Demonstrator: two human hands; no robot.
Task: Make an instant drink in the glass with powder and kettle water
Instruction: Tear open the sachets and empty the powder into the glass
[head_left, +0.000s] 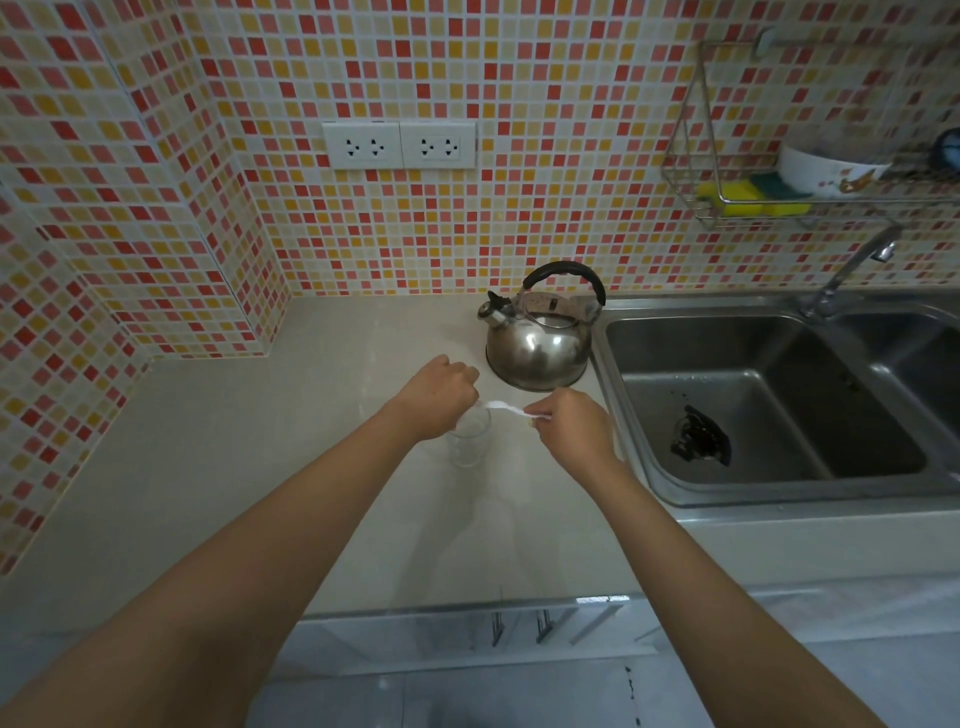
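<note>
A clear glass (469, 440) stands upright on the pale counter (260, 467). Just above its rim both hands hold a thin white powder sachet (506, 408) stretched between them. My left hand (439, 397) pinches the sachet's left end, partly covering the glass's rim. My right hand (571, 431) pinches the right end. A steel whistling kettle (537, 340) with a black handle sits behind the hands, next to the sink. Whether the sachet is torn, I cannot tell.
A steel double sink (769, 395) lies right of the kettle, with a dark object near its drain and a tap (852, 270) behind. A wire rack (810, 171) with sponges and a bowl hangs on the tiled wall. Two socket plates (399, 145) sit above the counter.
</note>
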